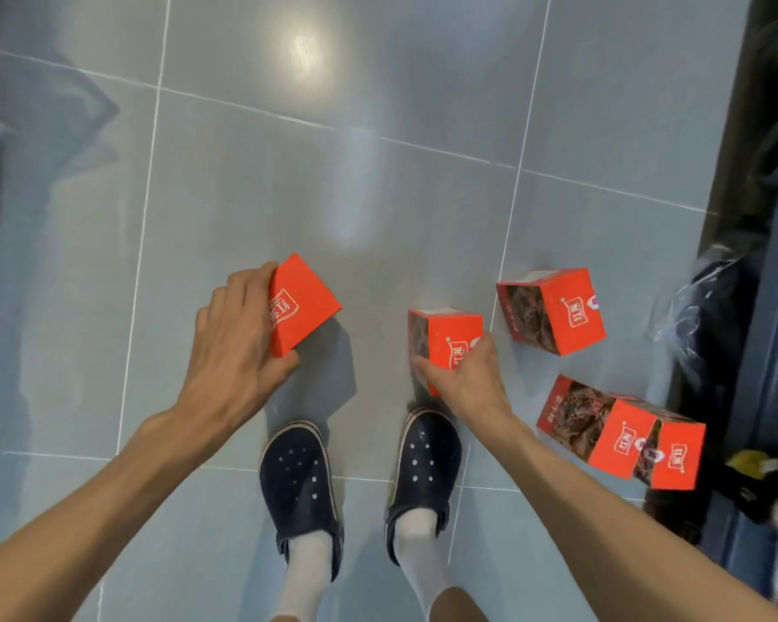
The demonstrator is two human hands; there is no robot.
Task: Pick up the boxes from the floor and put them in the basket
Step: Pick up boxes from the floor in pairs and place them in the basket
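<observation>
My left hand [236, 341] grips a red box [304, 303] with white lettering, tilted above the grey tiled floor [333, 181]. My right hand [466, 379] grips a second red box [445, 336] just in front of my right shoe. A third red box [555, 309] stands on the floor to the right of it. Two more red boxes [620, 430] lie side by side on the floor at the lower right. No basket is in view.
My two feet in dark blue clogs [299, 480] and white socks stand at the bottom centre. A dark piece of furniture [764, 262] with a clear plastic bag [688, 303] and other items against it runs along the right edge.
</observation>
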